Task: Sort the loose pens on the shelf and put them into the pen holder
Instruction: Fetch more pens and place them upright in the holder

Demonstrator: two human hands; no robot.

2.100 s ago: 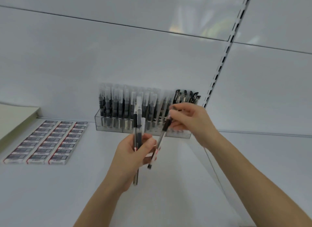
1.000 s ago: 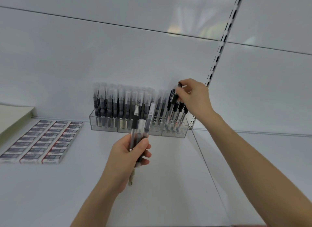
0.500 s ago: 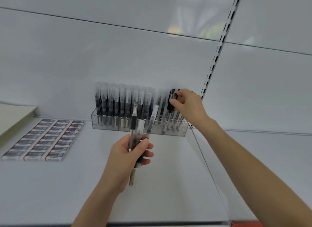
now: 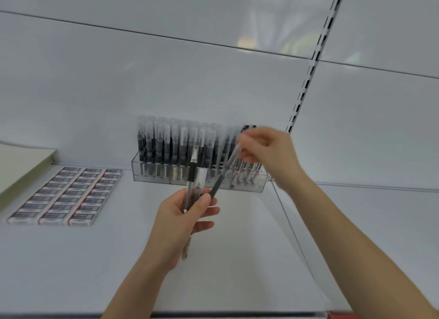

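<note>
Left hand [image 4: 183, 221] grips pens [image 4: 192, 176] upright — right hand [image 4: 268, 152] pinches slanted pen [image 4: 225, 171].

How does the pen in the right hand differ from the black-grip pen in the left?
The slanted pen leans up to the right; the black-grip pen stands nearly upright. The right hand pinches the slanted pen at its top end; the left hand grips the black-grip pen round its barrel, bundled with another pen. Both have clear barrels with a dark section.

Clear pen holder [image 4: 152, 176] (full of upright pens [image 4: 164, 143]) stands behind loose pens [image 4: 190, 176] held aloft.
</note>
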